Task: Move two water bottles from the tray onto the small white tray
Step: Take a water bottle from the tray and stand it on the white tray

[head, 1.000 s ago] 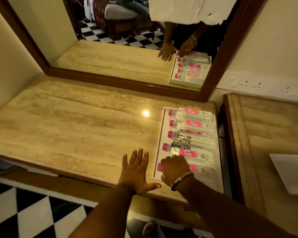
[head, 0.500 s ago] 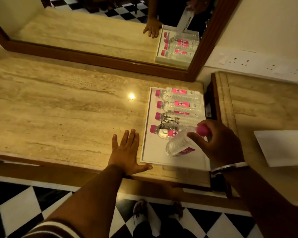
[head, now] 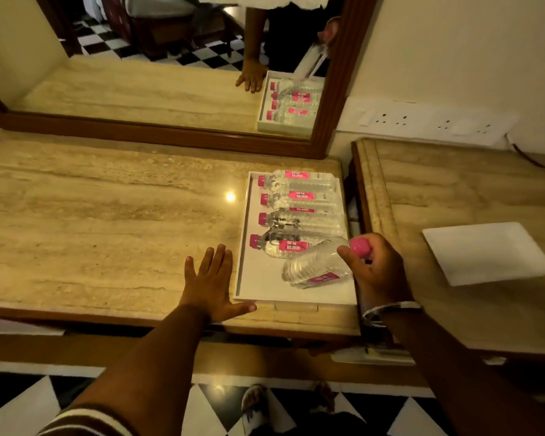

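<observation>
A white rectangular tray [head: 258,284] lies on the marble counter and holds several clear water bottles [head: 299,201] with pink caps and pink labels, lying on their sides. My right hand [head: 376,269] grips one water bottle [head: 317,267] by its pink cap end, lifted and tilted above the tray's near end. My left hand [head: 210,283] rests flat, fingers spread, on the counter just left of the tray. The small white tray [head: 486,253] sits on the separate counter to the right, with nothing on it.
A wood-framed mirror [head: 170,133] stands behind the counter and reflects the tray and hands. A narrow gap [head: 354,215] separates the two counters. Wall sockets [head: 428,122] are at the back right. Below is a black-and-white checkered floor [head: 208,410].
My right hand has picked up the nearest bottle from the tray's front end and lifted it, tilted, towards the right. My left hand stays flat on the counter.
</observation>
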Tool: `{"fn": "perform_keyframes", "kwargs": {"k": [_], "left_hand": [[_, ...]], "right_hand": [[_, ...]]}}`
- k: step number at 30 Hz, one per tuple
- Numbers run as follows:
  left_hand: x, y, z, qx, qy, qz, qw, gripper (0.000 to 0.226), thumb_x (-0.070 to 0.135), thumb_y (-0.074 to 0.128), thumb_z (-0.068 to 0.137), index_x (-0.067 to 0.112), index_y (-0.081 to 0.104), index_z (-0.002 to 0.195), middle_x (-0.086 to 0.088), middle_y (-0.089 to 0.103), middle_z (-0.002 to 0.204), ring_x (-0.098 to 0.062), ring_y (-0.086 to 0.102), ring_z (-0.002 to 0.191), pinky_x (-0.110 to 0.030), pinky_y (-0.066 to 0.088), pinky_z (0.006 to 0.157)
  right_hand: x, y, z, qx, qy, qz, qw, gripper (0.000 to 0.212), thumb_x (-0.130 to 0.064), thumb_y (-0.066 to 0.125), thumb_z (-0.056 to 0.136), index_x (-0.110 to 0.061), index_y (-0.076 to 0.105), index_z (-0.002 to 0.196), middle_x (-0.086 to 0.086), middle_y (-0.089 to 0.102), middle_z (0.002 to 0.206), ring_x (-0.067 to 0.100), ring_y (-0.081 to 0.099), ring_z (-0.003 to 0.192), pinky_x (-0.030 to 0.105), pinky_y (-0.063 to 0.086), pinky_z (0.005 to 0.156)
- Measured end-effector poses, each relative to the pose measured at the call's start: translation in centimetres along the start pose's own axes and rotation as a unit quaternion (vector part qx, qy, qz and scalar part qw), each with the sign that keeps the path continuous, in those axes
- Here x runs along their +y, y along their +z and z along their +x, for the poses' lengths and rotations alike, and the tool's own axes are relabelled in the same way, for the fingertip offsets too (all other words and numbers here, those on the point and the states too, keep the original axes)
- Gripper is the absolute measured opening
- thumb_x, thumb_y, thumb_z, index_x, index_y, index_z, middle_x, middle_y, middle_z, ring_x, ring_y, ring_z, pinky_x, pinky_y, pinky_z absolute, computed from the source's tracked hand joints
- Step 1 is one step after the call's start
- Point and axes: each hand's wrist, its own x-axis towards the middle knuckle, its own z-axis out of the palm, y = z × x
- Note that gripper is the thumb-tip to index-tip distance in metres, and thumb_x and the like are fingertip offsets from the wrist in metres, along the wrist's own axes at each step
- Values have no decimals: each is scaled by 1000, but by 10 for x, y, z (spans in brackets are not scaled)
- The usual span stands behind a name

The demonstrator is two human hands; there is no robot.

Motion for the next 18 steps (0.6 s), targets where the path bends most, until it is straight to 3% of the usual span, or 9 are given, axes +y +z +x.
{"fn": "perform_keyframes", "kwargs": {"k": [5,7,9,11,13,15,18], "left_hand": [[19,-27,-6,-7,-27,-37,999,160,114,37,47,16,-27,156,-7,-31,164,-34,-20,155,-68,-7,121],[38,-40,-5,10,-28,-35,999,162,117,31,42,16,-37,150,-7,-36,161,-33,-25,153,-67,-9,121],[67,-53,0,27,-23,-33,999,158,117,20,37,19,-42,144,-7,-35,162,-32,-28,152,-66,-12,122],[99,-65,7,53,-16,-39,998,153,115,24,40,22,-42,142,-5,-35,162,-30,-28,152,-64,-14,121],[143,-73,12,73,-5,-54,996,146,112,34,50,28,-43,142,-3,-36,161,-27,-31,150,-62,-16,120],[188,-75,17,86,13,-67,994,143,114,29,48,34,-41,143,0,-35,162,-25,-32,149,-62,-16,122],[261,-73,26,84,37,-95,991,155,118,28,41,30,-29,154,3,-30,165,-23,-30,151,-61,-18,122]], "right_hand": [[-5,-50,6,-28,-15,18,999,31,-34,71,78,-17,59,101,1,61,95,20,59,87,37,52,72],[-3,-81,11,-15,-34,18,999,33,-38,69,78,-19,60,102,2,63,96,21,60,88,37,52,73],[7,-117,16,3,-56,11,998,36,-43,67,77,-20,61,103,0,65,96,18,60,87,29,48,69],[17,-147,21,16,-63,32,997,37,-48,64,75,-22,61,101,-4,65,94,13,60,87,23,45,69],[30,-179,24,13,-65,61,996,37,-53,61,72,-26,61,98,-10,64,92,8,60,88,26,48,70],[47,-203,28,11,-72,64,995,38,-55,61,71,-27,60,97,-10,64,91,7,60,89,30,49,70],[82,-240,33,-9,-88,46,995,37,-58,60,69,-31,60,95,-15,64,90,3,59,87,24,46,66]]}}
